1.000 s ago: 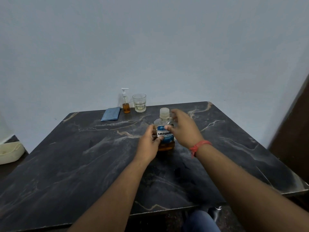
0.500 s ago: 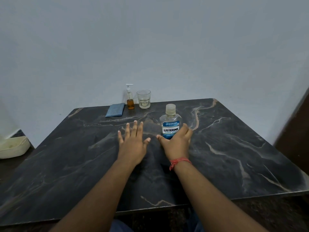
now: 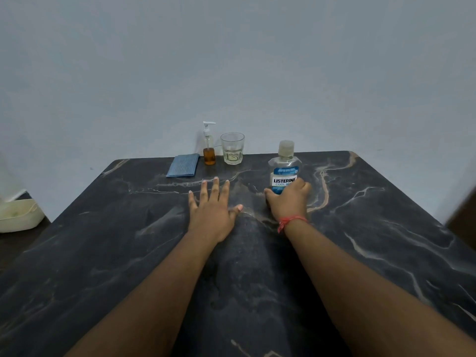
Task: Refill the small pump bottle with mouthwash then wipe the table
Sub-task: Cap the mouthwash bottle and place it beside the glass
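Right hand (image 3: pixel 288 202) grips the capped mouthwash bottle (image 3: pixel 283 171); left hand (image 3: pixel 211 212) lies open on the desk (image 3: pixel 373 228); recommend steadying the base while uncapping.

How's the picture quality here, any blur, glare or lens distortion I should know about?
Head view: dim, even light, no harsh glare on the table; the mouthwash bottle label reads sharply; wide-angle stretch enlarges the forearms; a dark blurred smear sits at the right edge.

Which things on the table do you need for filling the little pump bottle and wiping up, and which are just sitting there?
Needed:
small pump bottle
mouthwash bottle, which the right hand holds
blue cloth
table

Just sitting there:
drinking glass
cream tub off to the left
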The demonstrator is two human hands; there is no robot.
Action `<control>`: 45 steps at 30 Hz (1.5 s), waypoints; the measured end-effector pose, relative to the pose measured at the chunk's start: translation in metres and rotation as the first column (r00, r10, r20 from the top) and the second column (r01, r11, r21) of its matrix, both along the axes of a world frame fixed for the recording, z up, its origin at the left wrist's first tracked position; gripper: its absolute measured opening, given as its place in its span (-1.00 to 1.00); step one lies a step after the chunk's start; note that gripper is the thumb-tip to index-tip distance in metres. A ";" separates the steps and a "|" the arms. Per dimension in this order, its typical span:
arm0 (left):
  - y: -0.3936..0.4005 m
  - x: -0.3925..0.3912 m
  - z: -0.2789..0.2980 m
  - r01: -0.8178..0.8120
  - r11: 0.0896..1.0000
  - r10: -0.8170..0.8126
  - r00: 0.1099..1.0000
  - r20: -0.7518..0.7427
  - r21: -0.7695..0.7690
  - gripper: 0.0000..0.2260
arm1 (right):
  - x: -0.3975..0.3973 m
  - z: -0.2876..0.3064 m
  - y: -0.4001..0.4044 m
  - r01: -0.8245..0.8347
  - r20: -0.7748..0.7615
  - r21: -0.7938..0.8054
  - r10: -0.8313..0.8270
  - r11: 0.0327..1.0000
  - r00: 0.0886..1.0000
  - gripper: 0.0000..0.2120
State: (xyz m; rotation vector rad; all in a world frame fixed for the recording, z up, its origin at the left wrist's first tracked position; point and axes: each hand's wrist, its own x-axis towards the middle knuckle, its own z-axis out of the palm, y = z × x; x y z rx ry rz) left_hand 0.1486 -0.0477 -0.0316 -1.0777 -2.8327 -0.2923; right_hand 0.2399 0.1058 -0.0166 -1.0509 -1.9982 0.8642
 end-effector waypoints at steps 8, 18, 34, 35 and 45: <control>0.043 -0.063 -0.016 -0.016 1.000 0.017 0.993 0.115 -0.012 -0.33 | -0.093 -0.011 0.069 0.010 0.008 0.027 -0.011 1.000 1.000 -0.30; 0.067 -0.094 -0.023 -0.014 0.997 0.020 0.996 0.084 -0.077 -0.35 | -0.196 -0.008 0.132 0.014 0.020 0.050 -0.015 0.999 1.000 -0.31; 0.064 -0.088 -0.021 -0.019 0.998 0.023 0.997 0.070 -0.055 -0.36 | -0.206 -0.012 0.141 0.016 0.054 -0.010 -0.015 1.000 0.998 -0.19; 0.063 -0.088 -0.020 -0.018 0.998 0.022 0.997 0.076 -0.057 -0.36 | -0.199 -0.012 0.139 0.015 0.074 -0.002 -0.015 1.000 0.997 -0.17; 0.031 -0.078 -0.008 -0.002 0.998 0.009 0.993 0.114 -0.061 -0.39 | -0.105 -0.013 0.037 -0.374 0.372 0.401 0.224 0.837 0.901 -0.50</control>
